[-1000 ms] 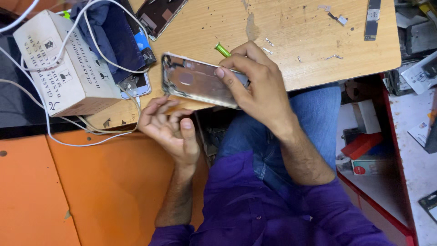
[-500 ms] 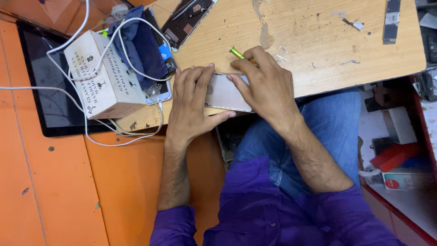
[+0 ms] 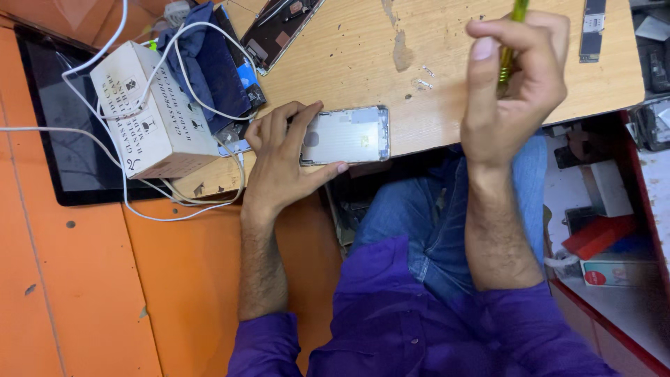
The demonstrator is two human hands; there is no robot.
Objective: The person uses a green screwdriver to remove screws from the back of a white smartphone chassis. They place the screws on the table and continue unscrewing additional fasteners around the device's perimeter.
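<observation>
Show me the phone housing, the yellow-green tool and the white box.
phone housing (image 3: pixel 352 136), head view, bare metal back.
yellow-green tool (image 3: pixel 513 31), head view, shaft above the fingers.
white box (image 3: pixel 150 112), head view, printed top face.

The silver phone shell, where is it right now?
In the head view, the phone shell lies at the wooden table's near edge, pinned under the left hand, right of the white box.

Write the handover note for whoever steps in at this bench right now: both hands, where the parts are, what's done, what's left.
Left hand: flat on the silver phone housing, pinning it at the near edge of the wooden table.
Right hand: raised above the table, gripping a green-handled tool; its tip is not visible.
Nearby: white cardboard box wrapped in white cable, blue cloth, a second opened phone at the far edge.
Done: housing laid flat and steadied.
Left: the tool has not touched the housing.
</observation>
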